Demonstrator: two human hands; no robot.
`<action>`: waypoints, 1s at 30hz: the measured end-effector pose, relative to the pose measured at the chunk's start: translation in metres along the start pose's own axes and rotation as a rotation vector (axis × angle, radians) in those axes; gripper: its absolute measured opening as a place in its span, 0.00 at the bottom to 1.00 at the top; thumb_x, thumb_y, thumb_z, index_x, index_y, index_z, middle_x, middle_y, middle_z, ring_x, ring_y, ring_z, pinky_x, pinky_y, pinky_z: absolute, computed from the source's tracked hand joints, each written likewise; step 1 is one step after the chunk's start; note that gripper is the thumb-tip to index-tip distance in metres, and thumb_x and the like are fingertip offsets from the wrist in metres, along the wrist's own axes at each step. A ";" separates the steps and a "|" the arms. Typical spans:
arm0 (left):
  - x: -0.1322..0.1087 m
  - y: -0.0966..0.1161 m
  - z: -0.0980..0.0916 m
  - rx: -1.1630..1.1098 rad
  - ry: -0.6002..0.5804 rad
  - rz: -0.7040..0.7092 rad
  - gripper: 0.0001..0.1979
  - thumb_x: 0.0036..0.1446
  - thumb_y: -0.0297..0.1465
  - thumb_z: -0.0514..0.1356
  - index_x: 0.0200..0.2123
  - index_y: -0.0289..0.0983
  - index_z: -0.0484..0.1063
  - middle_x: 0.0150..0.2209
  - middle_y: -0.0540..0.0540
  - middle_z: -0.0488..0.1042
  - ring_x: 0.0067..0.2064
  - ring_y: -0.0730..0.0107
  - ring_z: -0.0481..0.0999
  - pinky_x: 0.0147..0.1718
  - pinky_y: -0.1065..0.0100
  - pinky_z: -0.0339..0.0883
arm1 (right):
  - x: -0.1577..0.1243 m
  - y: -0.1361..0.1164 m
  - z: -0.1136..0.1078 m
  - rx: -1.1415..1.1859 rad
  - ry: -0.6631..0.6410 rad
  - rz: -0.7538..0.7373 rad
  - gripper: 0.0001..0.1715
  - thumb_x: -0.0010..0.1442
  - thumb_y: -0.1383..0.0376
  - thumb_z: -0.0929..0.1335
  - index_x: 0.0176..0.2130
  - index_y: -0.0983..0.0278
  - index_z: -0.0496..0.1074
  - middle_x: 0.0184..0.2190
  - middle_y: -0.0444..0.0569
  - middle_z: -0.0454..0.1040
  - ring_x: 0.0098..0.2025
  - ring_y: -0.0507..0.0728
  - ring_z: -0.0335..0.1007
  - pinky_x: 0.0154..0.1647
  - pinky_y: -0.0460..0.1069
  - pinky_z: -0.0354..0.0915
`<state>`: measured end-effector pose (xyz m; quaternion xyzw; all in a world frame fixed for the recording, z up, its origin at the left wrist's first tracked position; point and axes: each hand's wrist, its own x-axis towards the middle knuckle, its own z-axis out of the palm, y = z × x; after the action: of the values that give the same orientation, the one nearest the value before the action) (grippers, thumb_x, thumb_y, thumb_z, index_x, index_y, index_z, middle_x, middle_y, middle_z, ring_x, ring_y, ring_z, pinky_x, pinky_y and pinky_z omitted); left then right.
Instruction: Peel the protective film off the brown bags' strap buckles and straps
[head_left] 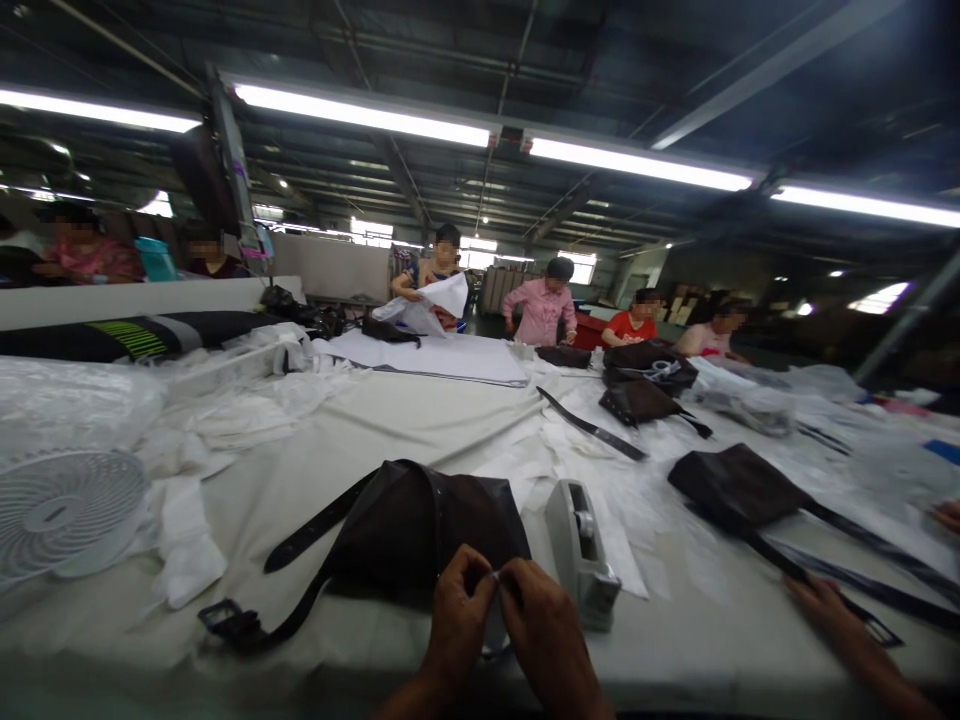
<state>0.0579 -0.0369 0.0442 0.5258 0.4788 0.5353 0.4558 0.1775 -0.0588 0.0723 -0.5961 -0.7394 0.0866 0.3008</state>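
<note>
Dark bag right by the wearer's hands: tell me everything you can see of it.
The bag is dark brown, leather-looking, lying on the pale table covering. A narrow band with small dots runs over its middle. Out to the left extend a curving strap with a dark buckle and a round-ended strap. The left hand and right hand overlap its near edge in view; contact is unclear.
</note>
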 end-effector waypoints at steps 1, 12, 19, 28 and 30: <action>0.000 -0.001 0.001 -0.019 0.013 -0.016 0.05 0.52 0.32 0.58 0.27 0.37 0.65 0.25 0.52 0.64 0.30 0.70 0.64 0.32 0.70 0.59 | 0.001 0.000 0.001 -0.012 -0.003 0.007 0.08 0.58 0.72 0.61 0.32 0.62 0.67 0.29 0.46 0.70 0.32 0.55 0.68 0.34 0.48 0.58; -0.007 0.000 0.007 -0.145 0.091 -0.080 0.08 0.53 0.35 0.58 0.29 0.37 0.65 0.27 0.51 0.64 0.33 0.69 0.65 0.34 0.69 0.62 | 0.009 -0.001 0.001 0.027 -0.007 0.023 0.08 0.56 0.74 0.63 0.32 0.62 0.68 0.28 0.46 0.71 0.31 0.55 0.70 0.34 0.48 0.61; -0.008 -0.012 0.009 -0.116 0.065 -0.068 0.07 0.52 0.34 0.59 0.33 0.37 0.66 0.29 0.50 0.66 0.34 0.68 0.67 0.36 0.69 0.62 | 0.007 0.003 0.008 0.048 0.032 0.011 0.10 0.55 0.76 0.62 0.28 0.63 0.66 0.27 0.45 0.69 0.30 0.54 0.67 0.33 0.48 0.60; -0.010 -0.018 0.004 -0.030 -0.111 -0.164 0.18 0.52 0.44 0.58 0.23 0.35 0.65 0.22 0.52 0.61 0.28 0.72 0.59 0.28 0.70 0.54 | 0.002 0.006 0.006 0.052 0.011 -0.026 0.10 0.54 0.76 0.62 0.30 0.63 0.68 0.30 0.45 0.68 0.31 0.53 0.66 0.33 0.47 0.59; -0.009 -0.018 0.004 0.004 -0.103 -0.162 0.20 0.51 0.47 0.58 0.21 0.36 0.64 0.21 0.52 0.60 0.27 0.72 0.58 0.27 0.70 0.53 | 0.002 0.008 0.006 0.096 -0.001 -0.036 0.12 0.54 0.76 0.61 0.31 0.62 0.70 0.31 0.46 0.69 0.32 0.53 0.67 0.35 0.47 0.60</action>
<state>0.0619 -0.0435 0.0256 0.5129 0.4968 0.4680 0.5207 0.1807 -0.0529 0.0639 -0.5674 -0.7453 0.1168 0.3302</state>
